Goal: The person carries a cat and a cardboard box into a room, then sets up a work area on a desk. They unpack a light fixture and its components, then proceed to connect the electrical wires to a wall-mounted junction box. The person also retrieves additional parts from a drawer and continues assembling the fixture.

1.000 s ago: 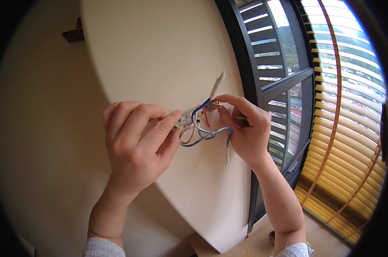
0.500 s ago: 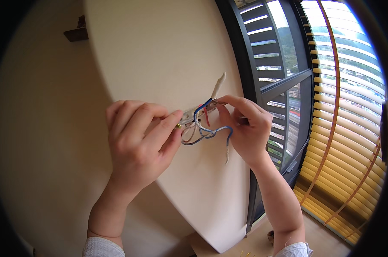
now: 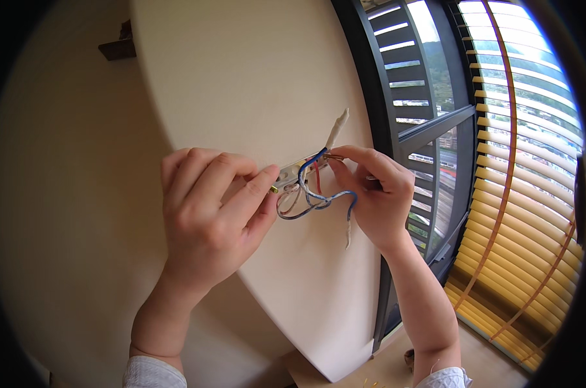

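In front of the pale wall, a light-coloured strip with holes (image 3: pixel 286 176) is pinched at its left end by my left hand (image 3: pixel 215 207), its fingers closed. A small brass-coloured piece (image 3: pixel 273 189) shows by that thumb. My right hand (image 3: pixel 383 194) is closed, thumb and forefinger pinching a bare copper wire end (image 3: pixel 333 156). A small greyish thing (image 3: pixel 372 178) peeks out between its fingers; I cannot make out what it is. A looping blue-and-white wire (image 3: pixel 328 199) hangs between the hands, its pale end pointing down. A short red wire (image 3: pixel 317 176) is beside it. A white-wrapped stub (image 3: pixel 337 129) points up behind.
A pale wall panel (image 3: pixel 254 84) with a long edge stands behind the hands. To the right is a dark window frame (image 3: pixel 364 77), with yellow slatted blinds (image 3: pixel 493 226) beyond it. A small dark shelf (image 3: pixel 117 50) is on the wall at upper left.
The wires and both hands sit slightly farther right in the view, along with the background. Both grips look the same; the red wire now hangs straighter.
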`<state>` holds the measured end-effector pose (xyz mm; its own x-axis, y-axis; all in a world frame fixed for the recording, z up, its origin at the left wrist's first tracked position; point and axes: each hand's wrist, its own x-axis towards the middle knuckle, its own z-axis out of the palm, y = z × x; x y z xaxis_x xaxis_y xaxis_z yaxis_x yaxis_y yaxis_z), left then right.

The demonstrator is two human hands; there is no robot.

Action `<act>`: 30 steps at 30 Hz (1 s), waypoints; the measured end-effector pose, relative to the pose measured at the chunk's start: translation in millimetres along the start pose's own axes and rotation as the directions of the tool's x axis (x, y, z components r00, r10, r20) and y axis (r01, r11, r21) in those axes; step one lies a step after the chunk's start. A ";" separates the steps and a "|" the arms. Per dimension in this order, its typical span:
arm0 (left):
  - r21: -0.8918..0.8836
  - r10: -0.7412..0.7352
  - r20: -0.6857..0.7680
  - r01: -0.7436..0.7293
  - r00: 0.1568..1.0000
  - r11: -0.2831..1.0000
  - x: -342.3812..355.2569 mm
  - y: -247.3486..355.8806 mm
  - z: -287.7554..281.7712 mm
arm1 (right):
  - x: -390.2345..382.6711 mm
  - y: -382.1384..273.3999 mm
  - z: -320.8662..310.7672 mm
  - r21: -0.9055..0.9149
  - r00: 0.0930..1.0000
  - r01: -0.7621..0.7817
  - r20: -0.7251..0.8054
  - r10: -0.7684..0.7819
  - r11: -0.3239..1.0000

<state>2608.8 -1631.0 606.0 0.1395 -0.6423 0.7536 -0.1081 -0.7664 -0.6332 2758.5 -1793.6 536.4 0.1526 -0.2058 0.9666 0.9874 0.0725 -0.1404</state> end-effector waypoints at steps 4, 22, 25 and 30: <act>0.004 0.003 0.004 -0.003 1.000 1.000 1.4 -0.4 -1.9 | 1.3 -2.5 -0.8 -0.010 1.000 0.006 0.014 -0.005 1.000; 0.025 0.009 -0.033 -0.008 0.999 1.000 2.0 -1.0 -1.5 | 3.4 -0.6 -3.7 0.027 0.998 0.022 0.064 -0.024 0.999; 0.022 0.010 -0.039 -0.009 0.999 1.000 1.3 -0.7 -0.2 | 3.0 0.1 -3.9 0.020 0.998 0.029 0.061 -0.031 0.999; 0.024 0.013 -0.041 -0.012 0.999 1.000 2.1 -1.4 -0.4 | 3.7 0.2 -3.7 0.009 0.997 0.036 0.072 -0.037 0.999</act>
<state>2608.8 -1631.3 608.6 0.0973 -0.6522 0.7517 -0.0864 -0.7580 -0.6465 2759.5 -1798.0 539.1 0.1127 -0.1379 0.9840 0.9919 0.0739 -0.1033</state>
